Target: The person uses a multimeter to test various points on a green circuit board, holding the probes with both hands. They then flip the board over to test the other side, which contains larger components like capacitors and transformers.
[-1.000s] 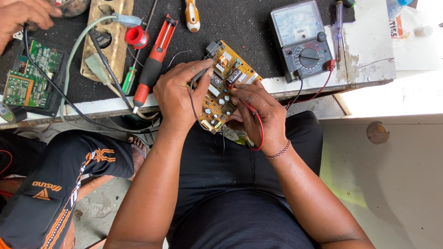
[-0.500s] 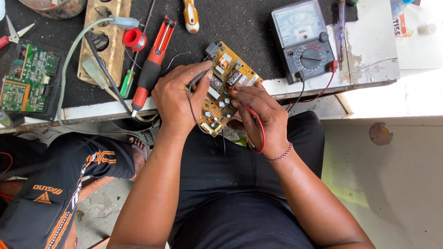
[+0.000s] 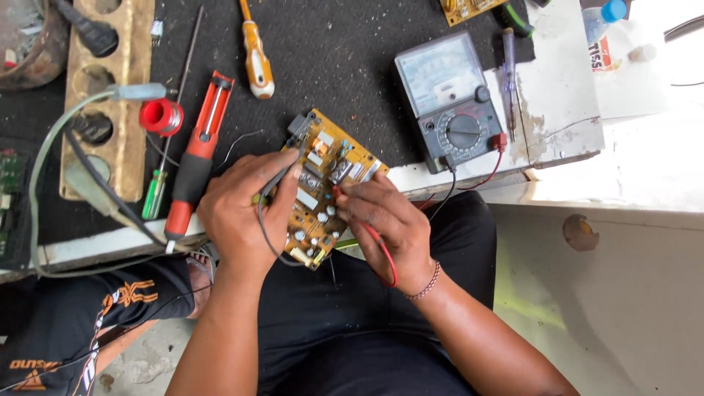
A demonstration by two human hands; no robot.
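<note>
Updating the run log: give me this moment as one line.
left hand: black probe on yellow circuit board | right hand: red probe on board | analog multimeter: on bench

workbench [image 3: 565, 125]: black mat [image 3: 345, 66], chipped white edge | floor [image 3: 631, 293]: pale, possibly concrete | bright daylight

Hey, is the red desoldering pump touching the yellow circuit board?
Apart. The head view shows bare black mat between the red desoldering pump and the yellow circuit board.

Bright daylight, overexposed right edge, sharp.
</note>
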